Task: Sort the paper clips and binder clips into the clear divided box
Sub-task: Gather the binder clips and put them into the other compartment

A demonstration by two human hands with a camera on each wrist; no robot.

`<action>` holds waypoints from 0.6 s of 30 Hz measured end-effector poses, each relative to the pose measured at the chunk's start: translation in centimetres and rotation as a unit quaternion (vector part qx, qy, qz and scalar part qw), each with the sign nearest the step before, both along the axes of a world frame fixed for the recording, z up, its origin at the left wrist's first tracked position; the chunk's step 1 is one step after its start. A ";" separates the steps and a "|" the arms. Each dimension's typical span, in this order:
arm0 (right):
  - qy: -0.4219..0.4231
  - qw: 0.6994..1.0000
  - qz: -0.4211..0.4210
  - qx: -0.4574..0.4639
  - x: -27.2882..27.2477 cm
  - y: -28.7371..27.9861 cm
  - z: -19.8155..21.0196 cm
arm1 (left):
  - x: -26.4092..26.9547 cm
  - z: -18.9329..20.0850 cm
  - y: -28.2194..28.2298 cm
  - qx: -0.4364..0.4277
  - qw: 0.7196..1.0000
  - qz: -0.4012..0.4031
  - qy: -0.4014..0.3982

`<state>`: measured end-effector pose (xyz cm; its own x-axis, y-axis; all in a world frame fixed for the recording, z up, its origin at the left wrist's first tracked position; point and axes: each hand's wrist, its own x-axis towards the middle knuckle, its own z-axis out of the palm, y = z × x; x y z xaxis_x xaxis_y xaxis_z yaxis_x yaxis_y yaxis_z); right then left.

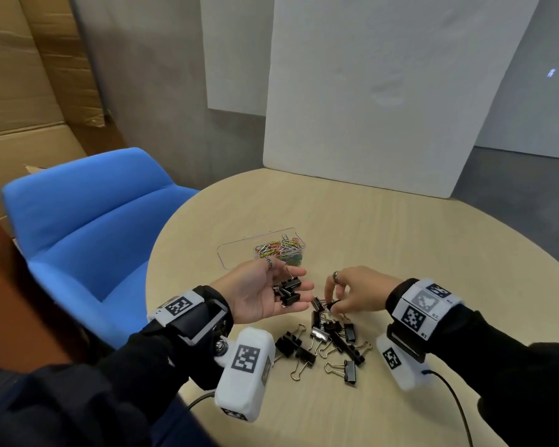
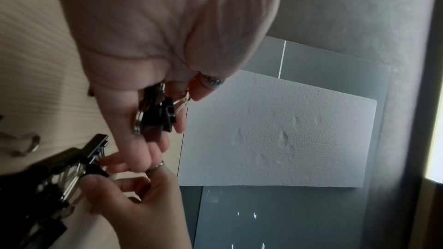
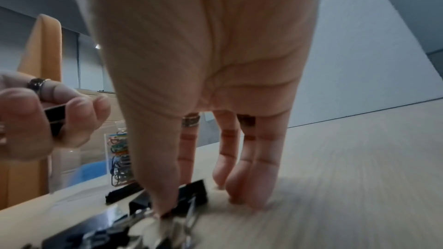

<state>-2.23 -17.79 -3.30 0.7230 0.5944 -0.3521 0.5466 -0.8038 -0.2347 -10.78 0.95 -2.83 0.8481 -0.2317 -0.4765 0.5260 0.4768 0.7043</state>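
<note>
My left hand (image 1: 271,298) is palm up over the table, its fingers curled round several black binder clips (image 1: 288,290); the right wrist view shows those fingers wrapped on a clip (image 3: 55,118). Just to its right, my right hand (image 1: 334,306) pinches one black binder clip (image 1: 318,304) between thumb and forefinger at the top of a loose pile of binder clips (image 1: 333,346). The clear divided box (image 1: 236,250) lies beyond the hands. Its right compartment is full of coloured paper clips (image 1: 281,250), and its left compartment looks empty.
The round wooden table (image 1: 417,253) has a white foam board (image 1: 384,108) standing at its far edge. A blue chair (image 1: 94,237) stands to the left, with cardboard boxes (image 1: 20,91) behind it. A black cable (image 1: 455,401) trails from my right wrist.
</note>
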 end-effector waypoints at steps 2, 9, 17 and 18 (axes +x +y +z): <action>-0.005 1.000 -0.010 0.004 0.0 -0.1 -0.3 | 0.1 0.0 -0.1 0.003 1.000 0.000 -0.001; -0.024 0.999 -0.024 0.000 0.1 -0.6 -0.6 | 0.4 0.3 -0.4 0.015 1.000 -0.002 -0.008; -0.077 0.975 -0.036 0.206 -1.4 -0.6 3.5 | 0.6 0.2 -0.4 0.008 1.000 0.010 0.000; -0.080 0.965 -0.026 0.247 -2.0 -0.1 4.5 | 0.6 0.2 -0.5 0.007 1.000 0.012 0.002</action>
<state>-4.21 -17.93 1.18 0.7783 0.6223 0.0836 0.5695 -0.6435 -0.5115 -10.15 0.46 -2.60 0.8517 -0.2040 -0.4827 0.5168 0.4791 0.7094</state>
